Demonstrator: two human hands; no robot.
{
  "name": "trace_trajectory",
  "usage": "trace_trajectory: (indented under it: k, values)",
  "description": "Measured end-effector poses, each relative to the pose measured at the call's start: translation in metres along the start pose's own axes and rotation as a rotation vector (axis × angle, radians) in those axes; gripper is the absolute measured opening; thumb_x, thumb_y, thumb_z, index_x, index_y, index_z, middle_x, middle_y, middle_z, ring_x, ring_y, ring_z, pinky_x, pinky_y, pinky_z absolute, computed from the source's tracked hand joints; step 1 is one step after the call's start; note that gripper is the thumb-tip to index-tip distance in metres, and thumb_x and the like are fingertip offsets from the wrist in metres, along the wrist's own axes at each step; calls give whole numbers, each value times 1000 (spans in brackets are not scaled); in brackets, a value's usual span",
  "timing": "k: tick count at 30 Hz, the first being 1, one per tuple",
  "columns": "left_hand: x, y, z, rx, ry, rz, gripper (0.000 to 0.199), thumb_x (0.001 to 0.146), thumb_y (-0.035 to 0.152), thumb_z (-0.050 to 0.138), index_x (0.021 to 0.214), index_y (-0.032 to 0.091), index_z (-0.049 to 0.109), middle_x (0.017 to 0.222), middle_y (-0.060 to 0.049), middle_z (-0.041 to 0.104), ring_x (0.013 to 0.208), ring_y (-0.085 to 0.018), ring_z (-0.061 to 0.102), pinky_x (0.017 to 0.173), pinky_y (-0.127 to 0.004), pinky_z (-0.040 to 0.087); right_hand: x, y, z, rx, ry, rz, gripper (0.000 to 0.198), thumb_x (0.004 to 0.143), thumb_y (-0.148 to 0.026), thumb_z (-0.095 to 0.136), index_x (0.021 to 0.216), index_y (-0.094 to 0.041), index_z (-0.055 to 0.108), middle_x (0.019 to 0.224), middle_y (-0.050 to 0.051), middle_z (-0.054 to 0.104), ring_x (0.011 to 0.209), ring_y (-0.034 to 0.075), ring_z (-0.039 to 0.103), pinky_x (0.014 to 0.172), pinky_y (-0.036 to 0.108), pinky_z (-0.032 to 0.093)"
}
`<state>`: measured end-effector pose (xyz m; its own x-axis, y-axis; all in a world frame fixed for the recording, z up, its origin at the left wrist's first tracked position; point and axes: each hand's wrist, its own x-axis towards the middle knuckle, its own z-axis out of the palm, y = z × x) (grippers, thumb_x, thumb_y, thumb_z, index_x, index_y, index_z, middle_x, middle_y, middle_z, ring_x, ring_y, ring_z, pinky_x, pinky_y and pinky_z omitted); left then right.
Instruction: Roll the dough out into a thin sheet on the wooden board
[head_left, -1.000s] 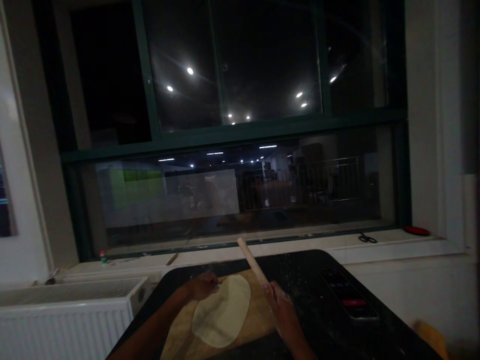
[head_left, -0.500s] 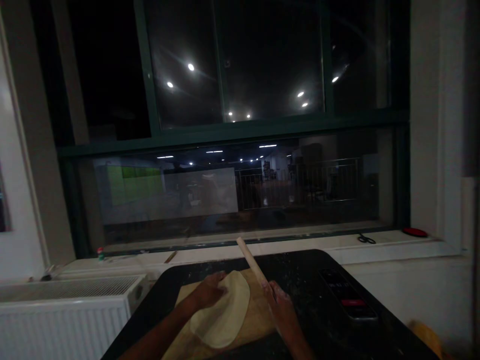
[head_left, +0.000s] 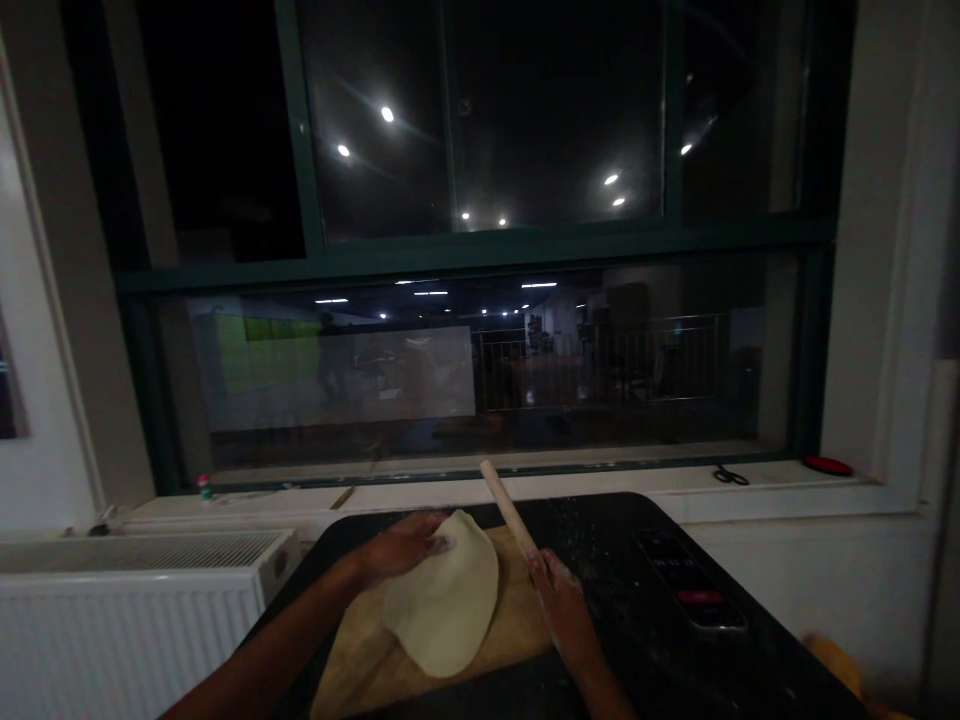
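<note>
A flat, pale sheet of dough [head_left: 446, 610] lies partly over a wooden board [head_left: 517, 625] on the black table. My left hand [head_left: 412, 545] grips the dough's upper left edge, thumb on top and the other fingers hidden beneath or behind it. Flour whitens the fingertips. In my right hand [head_left: 559, 595] is a wooden rolling pin [head_left: 507, 508], held by its near end. The pin slants up and away over the board's right side, and its far end points at the window.
On the black table [head_left: 615, 560], a phone [head_left: 691, 582] lies at the right amid scattered flour. The windowsill behind holds scissors [head_left: 730, 475], a red round item [head_left: 827, 466] and a small bottle [head_left: 204, 487]. A white radiator [head_left: 135, 610] stands to the left.
My left hand has moved left and up a little, drawing the dough's upper edge upward. The right hand and rolling pin stay nearly in place. The camera view has shifted slightly.
</note>
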<state>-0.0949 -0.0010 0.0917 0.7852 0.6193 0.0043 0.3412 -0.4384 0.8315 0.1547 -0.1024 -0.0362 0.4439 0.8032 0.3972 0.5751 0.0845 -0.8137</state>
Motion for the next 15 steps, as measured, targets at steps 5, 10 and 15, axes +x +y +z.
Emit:
trace_trajectory:
  k: [5,10,15]
  values:
    - [-2,33,-15,-443,134,5,60,79,52,74,128,20,60,117,-11,72,98,-26,69,86,-37,54,2,3,-3,11,-6,4,68,89,-78,21,86,-25,62,83,8,72,81,23,68,75,30,49]
    - [-3,-6,-5,-687,290,-37,68,70,44,77,130,20,55,112,-10,72,95,-26,70,82,-36,55,-1,2,-4,36,-7,-13,68,90,-79,21,87,-25,63,87,8,72,83,23,68,78,30,49]
    - [-36,-93,8,-506,713,-175,69,70,58,70,127,23,56,109,-9,71,104,-31,68,87,-43,55,-2,4,-3,54,0,-1,67,91,-79,21,79,-26,60,70,3,65,67,21,63,66,30,47]
